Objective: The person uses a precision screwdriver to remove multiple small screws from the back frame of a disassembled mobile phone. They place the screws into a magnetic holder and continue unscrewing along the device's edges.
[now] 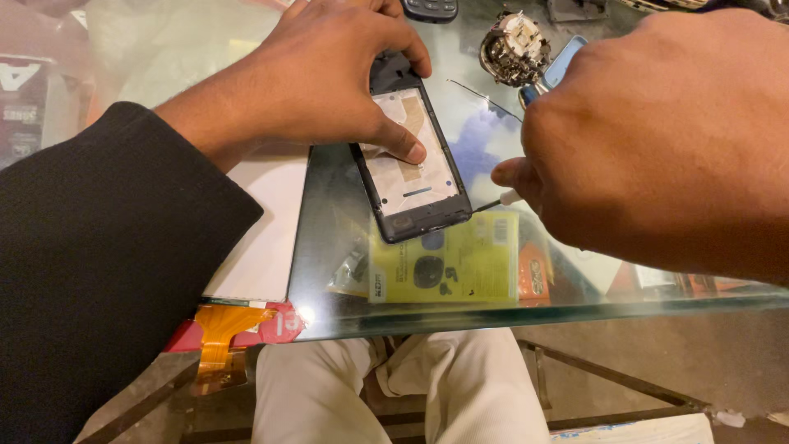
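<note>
An opened phone body [415, 177] with a black frame and pale inner plate lies on the glass table top [329, 238]. My left hand [325, 78] rests over its upper half, thumb pressed on the inner plate, fingers curled over the top edge. My right hand [657, 140] is closed around a thin tool with a white tip [503, 198], which touches the phone's lower right edge. The rest of the tool is hidden in my fist.
A yellow-green packet [448, 263] and other packets show under the glass. A round metal part [514, 48] and a blue object [567, 59] lie behind the phone. A white sheet [267, 230] lies left, an orange flex cable [218, 333] hangs at the edge.
</note>
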The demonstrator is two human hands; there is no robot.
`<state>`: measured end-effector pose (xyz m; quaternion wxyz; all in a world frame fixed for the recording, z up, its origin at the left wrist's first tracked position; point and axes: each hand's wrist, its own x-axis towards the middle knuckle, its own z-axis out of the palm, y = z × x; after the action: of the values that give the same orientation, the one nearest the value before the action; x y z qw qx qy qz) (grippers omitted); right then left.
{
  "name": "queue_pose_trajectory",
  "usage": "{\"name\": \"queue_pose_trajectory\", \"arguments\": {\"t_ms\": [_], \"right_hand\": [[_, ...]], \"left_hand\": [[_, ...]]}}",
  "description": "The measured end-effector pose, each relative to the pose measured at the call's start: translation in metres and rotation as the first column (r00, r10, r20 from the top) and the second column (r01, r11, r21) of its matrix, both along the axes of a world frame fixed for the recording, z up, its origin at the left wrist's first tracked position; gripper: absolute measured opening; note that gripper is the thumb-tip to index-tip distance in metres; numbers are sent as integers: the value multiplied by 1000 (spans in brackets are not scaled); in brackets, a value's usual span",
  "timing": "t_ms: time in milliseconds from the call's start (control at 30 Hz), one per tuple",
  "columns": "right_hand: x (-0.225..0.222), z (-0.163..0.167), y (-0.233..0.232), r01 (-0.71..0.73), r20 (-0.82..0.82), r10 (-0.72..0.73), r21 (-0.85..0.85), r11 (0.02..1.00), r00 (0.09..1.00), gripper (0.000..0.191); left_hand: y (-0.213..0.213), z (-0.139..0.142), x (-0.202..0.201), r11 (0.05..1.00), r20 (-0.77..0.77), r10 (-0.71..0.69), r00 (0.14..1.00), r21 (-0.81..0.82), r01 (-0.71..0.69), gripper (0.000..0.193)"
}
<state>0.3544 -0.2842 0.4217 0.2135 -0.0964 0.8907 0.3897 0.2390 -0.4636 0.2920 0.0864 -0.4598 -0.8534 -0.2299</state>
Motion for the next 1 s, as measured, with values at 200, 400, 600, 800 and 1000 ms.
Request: {"name": "queue_pose_trajectory", "arguments": {"t_ms": [200, 400, 600, 800, 1000], "right_hand": [[3, -3, 6, -171, -44, 168, -99, 980, 985, 29], [4, -1, -3, -8, 64, 6, 19, 1000, 998, 40], [4, 3, -10, 43, 41, -44, 15, 999, 998, 25], [7, -2, 3, -10, -30, 3, -256, 967, 1000, 6], [13, -14, 28, 42, -63, -67, -343, 938, 996, 11]], "left_hand": [[-1, 0, 1, 1000, 23, 16, 1000, -9, -16, 73], [-2, 1, 1, 1000, 59, 15, 998, -11, -14, 72], [-1, -2, -1, 1000, 27, 10, 1000, -22, -10, 74], [0, -4, -1, 999, 47, 35, 998, -38, -33, 77], [0, -3, 1, 996, 79, 61, 995, -66, -56, 76]]}}
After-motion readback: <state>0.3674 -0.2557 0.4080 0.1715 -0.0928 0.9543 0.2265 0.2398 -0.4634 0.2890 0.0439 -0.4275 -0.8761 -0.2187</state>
